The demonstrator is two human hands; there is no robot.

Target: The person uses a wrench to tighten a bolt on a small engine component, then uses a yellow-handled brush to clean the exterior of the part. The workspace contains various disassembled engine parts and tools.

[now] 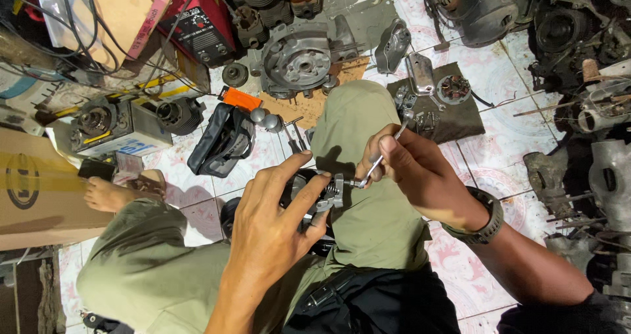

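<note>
- While the person sits with knees bent over a tiled floor (499, 176), the head view shows both hands meeting above the right knee, in olive trousers (368, 143).
- The left hand (269, 229) is clenched around a small metal part (327, 190), grey and blocky; the thumb stretches across its top, and the fingers wrap a dark rounded piece beneath it, which is largely hidden.
- The right hand (414, 169), with a dark watch (483, 225) at the wrist, pinches a slim angled metal key (380, 158) between thumb and fingers; the tool's lower end touches the side of the metal part, and its upper end pokes out past the fingertips.
- The metal part sits between the two hands, just over the trouser leg, near the middle of the picture.
- Beyond the knee, a large grey engine casing (299, 58) rests on the floor beside a brown board (309, 100).
- A dark cloth (453, 114) to the right of the knee carries small metal bits and a round wound piece.
- A black pouch (223, 140) lies open left of the knee, with an orange tool (240, 98) just above it.
- A red machine (200, 25) stands at the top left, near cables and a cardboard box (33, 189).
- The person's bare foot (115, 192) rests on the tiles at the left.
- More engine parts (578, 38) crowd the right edge.
</note>
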